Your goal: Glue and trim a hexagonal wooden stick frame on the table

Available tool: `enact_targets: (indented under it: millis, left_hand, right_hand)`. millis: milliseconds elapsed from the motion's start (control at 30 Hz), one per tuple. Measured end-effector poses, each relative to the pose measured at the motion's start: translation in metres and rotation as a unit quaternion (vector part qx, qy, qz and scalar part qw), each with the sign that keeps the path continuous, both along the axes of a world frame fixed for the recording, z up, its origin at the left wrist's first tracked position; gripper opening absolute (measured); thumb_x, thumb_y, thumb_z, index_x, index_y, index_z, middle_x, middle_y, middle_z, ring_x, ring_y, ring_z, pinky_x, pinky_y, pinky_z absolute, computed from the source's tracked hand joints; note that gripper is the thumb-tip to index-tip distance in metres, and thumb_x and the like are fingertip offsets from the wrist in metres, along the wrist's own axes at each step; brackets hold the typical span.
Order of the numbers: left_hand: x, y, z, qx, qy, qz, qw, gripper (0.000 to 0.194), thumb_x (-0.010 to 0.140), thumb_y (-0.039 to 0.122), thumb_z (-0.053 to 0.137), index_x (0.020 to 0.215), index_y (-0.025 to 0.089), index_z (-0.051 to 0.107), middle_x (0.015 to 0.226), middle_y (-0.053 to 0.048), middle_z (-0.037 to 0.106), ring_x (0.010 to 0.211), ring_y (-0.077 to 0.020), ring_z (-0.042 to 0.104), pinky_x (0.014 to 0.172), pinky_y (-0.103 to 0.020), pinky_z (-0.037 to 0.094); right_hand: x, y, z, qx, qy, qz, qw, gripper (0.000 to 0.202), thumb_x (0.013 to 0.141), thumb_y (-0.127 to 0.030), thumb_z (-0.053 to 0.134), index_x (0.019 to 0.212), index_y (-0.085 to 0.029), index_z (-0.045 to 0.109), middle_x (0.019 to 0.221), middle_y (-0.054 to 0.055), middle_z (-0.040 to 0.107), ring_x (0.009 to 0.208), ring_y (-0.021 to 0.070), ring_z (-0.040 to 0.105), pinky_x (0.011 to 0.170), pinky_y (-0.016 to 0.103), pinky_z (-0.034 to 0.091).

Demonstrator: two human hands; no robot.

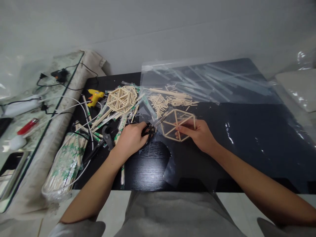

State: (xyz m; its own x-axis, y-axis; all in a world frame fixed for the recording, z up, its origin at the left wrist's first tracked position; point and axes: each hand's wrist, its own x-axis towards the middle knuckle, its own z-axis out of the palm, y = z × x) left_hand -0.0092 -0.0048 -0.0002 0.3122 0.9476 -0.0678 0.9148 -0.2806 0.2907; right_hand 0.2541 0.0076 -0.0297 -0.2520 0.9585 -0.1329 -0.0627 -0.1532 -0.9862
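My left hand (132, 137) grips the black handles of a pair of scissors (158, 122), whose blades point right toward a hexagonal wooden stick frame (175, 120). Thumb and fingers of my right hand (197, 134) pinch that frame, which has spokes meeting at its middle. Clear plastic film (170, 164) lies against the frame and spreads over the right of the black table. Its cut edge curves below the frame. Whether the blades touch the film is too small to tell.
Several finished stick frames (122, 99) are stacked left of loose sticks (170, 98). A yellow glue gun (95, 97), black pliers (108, 136) and packs of wrapped chopsticks (66, 159) lie at the left. A white cable (90, 158) loops there. A glass-topped surface (51, 92) adjoins the table.
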Motion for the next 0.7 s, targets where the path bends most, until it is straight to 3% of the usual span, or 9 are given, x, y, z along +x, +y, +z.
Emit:
enact_targets:
  millis: [700]
  left_hand:
    - [0.0010,0.0002,0.0025,0.024,0.054,0.026,0.998,0.008,0.090,0.026,0.057,0.090,0.020,0.062,0.086,-0.007,0.073,0.079,-0.0256,0.069,0.067,-0.032,0.037]
  right_hand:
    - [-0.0021,0.0016,0.0012,-0.036,0.064,-0.022,0.997,0.030,0.067,-0.044,0.095,0.082,-0.022,0.082,0.069,0.001,0.075,0.063,0.0173,0.071,0.064,0.031,0.059]
